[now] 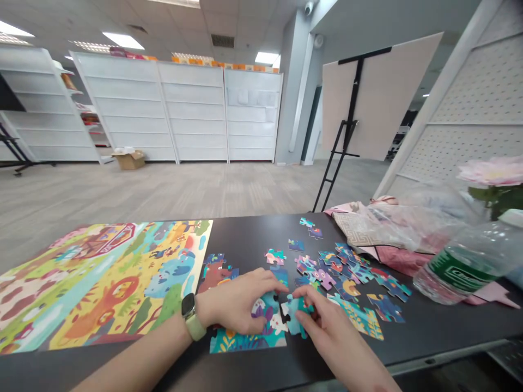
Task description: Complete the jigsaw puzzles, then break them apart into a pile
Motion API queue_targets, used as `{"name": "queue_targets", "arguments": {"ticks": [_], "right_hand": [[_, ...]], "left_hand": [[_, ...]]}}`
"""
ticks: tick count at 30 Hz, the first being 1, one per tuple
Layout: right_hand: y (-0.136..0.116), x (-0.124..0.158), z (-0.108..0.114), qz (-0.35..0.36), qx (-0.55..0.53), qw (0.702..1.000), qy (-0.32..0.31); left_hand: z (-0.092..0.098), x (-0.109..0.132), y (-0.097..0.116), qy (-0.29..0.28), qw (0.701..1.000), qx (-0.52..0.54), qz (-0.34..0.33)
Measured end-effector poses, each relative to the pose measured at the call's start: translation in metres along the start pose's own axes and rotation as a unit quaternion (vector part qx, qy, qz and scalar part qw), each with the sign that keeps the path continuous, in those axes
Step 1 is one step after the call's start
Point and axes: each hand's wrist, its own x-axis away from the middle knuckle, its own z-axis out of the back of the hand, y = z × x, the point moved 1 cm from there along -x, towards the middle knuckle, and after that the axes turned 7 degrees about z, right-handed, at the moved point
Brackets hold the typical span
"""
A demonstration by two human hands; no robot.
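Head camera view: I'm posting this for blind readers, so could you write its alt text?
A right hand holds a teal bit of puzzle beside a partly joined jigsaw, over which the left hand lies, on a dark table. Loose pieces lie to the right, a bright animal picture to the left, and a bottle at the far right.

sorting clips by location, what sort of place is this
Probably an office or showroom, judging by the carpeted floor, white shelving units and security camera up high.

Left-wrist watch (192,316), dark rounded screen (188,305), pale green strap (196,328), bare left hand (241,302) beyond watch, bare forearm (143,351) behind it
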Motion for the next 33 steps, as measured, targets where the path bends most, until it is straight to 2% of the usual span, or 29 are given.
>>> {"name": "queue_targets", "arguments": {"ticks": [3, 8, 14, 23, 29, 33], "right_hand": [[0.007, -0.007, 0.001, -0.011, -0.006, 1.0, 0.023], [0.016, -0.014, -0.006, 0.07, 0.005, 0.996, 0.048], [0.019, -0.023, -0.011, 0.11, 0.011, 0.99, 0.093], [0.017, -0.015, -0.005, 0.142, 0.06, 0.985, 0.077], [0.021, -0.012, -0.013, 0.191, 0.079, 0.976, 0.062], [0.02, -0.013, -0.016, 0.202, 0.091, 0.972, 0.076]], "left_hand": [[0.0, 0.0, -0.001, 0.006, 1.0, 0.012, 0.005], [-0.001, 0.0, -0.003, 0.008, 1.0, 0.01, -0.005], [-0.002, -0.001, -0.004, 0.015, 1.0, 0.009, -0.021], [-0.002, 0.0, -0.006, 0.017, 0.999, 0.025, -0.009], [-0.002, 0.0, -0.01, 0.027, 0.999, 0.038, 0.012], [-0.001, 0.0, -0.008, 0.024, 1.0, 0.016, 0.01]]}}
